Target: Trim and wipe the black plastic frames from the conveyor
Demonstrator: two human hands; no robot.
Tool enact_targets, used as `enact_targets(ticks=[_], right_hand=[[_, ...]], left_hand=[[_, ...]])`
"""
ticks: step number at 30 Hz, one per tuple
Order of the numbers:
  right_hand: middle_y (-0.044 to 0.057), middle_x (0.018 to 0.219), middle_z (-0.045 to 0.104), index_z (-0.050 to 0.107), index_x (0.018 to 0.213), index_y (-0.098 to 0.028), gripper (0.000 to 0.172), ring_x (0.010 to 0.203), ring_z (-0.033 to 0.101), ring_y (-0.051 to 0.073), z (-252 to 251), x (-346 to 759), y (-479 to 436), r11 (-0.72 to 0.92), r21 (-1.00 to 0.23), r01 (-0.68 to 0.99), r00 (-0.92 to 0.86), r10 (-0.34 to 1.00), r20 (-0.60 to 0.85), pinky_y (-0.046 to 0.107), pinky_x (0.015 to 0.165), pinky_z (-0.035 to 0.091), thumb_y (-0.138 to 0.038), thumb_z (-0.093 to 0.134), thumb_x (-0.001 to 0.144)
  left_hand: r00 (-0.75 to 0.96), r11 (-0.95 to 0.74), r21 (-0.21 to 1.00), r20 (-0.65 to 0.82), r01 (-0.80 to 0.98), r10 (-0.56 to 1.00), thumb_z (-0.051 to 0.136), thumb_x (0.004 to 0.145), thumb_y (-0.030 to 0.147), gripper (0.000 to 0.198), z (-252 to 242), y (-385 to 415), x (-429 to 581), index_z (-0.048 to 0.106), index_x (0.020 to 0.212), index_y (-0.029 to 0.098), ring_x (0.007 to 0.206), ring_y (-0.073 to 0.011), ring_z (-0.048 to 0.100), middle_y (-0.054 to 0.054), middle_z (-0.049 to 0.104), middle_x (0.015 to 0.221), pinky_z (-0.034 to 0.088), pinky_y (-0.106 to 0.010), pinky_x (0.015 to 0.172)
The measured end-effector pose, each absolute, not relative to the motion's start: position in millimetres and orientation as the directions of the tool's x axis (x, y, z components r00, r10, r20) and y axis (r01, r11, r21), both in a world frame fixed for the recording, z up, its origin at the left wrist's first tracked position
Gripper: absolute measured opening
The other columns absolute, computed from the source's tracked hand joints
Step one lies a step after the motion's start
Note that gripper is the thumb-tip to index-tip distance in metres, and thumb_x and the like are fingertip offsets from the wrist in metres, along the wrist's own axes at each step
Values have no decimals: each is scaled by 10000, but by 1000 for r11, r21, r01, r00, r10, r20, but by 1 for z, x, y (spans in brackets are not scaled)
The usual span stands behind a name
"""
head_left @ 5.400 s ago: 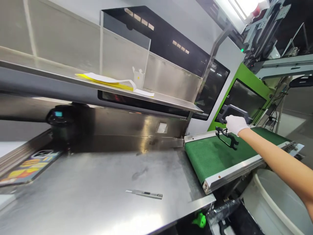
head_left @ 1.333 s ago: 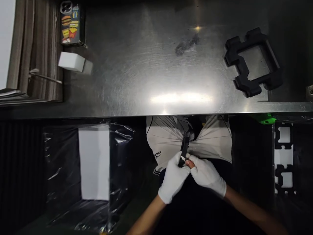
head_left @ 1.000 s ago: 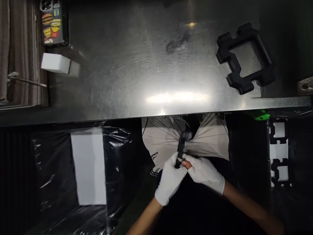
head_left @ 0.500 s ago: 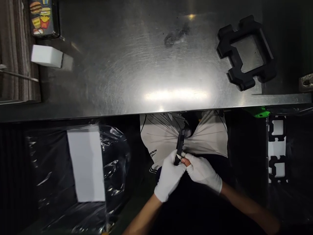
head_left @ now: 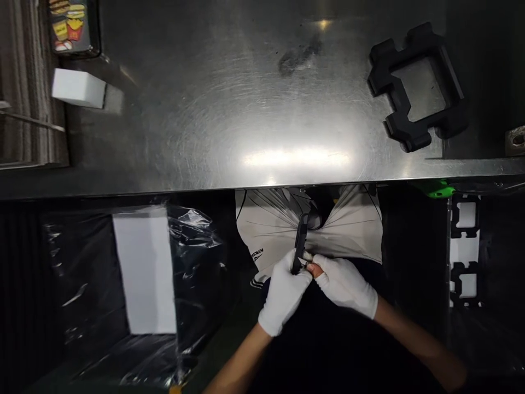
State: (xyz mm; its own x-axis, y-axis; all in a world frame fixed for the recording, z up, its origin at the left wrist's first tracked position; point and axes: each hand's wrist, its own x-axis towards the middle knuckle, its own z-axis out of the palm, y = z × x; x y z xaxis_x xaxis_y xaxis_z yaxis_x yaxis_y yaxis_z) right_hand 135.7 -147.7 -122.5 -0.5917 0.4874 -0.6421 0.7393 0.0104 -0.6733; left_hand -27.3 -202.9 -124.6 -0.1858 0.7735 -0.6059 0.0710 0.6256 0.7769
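— Both hands, what are they doing?

— Left hand (head_left: 284,295) and right hand (head_left: 346,284), in white gloves, are closed together on a slim black part (head_left: 301,241), held upright below the table edge, in front of a white shirt (head_left: 353,230).

— And further off?

— On the steel table (head_left: 254,109) lies a black frame (head_left: 418,87) at right; a white block (head_left: 77,87) and phone case (head_left: 71,24) sit far left.

White knit gloves on both hands (head_left: 283,298), forearms bare; white shirt (head_left: 353,230), dark piping, small logo.
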Motion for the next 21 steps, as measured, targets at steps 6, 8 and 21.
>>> enact_targets(ticks=[6, 8, 21], right_hand=[[39, 1258, 730, 691, 1185, -209, 300, 901, 702, 180, -116, 155, -110, 58, -780, 624, -441, 849, -290, 306, 735, 513, -477, 686, 1050], [-1, 1488, 650, 690, 1365, -282, 341, 1031, 714, 180, -120, 153, -88, 212, -750, 626, -555, 797, -238, 310, 816, 516, -417, 706, 1052], [9, 956, 755, 705, 1021, -206, 218, 868, 698, 183, -134, 110, -124, -231, -847, 479, -384, 813, -438, 305, 775, 502, -410, 760, 965]], left_hand=[[26, 662, 729, -675, 177, 737, 558, 730, 223, 181, -114, -188, -55, 622, 888, 164, 672, -134, 425, 11, 532, 746, 384, -261, 630], [125, 612, 744, -657, 269, 744, 589, 776, 241, 147, -111, -182, -71, 662, 876, 162, 713, -156, 488, -16, 605, 798, 431, -276, 676], [-350, 571, 804, -590, -168, 728, 707, 992, 658, 642, -123, -222, -53, 636, 1415, 180, 1333, -296, 637, -159, 660, 1431, 495, -420, 1157]])
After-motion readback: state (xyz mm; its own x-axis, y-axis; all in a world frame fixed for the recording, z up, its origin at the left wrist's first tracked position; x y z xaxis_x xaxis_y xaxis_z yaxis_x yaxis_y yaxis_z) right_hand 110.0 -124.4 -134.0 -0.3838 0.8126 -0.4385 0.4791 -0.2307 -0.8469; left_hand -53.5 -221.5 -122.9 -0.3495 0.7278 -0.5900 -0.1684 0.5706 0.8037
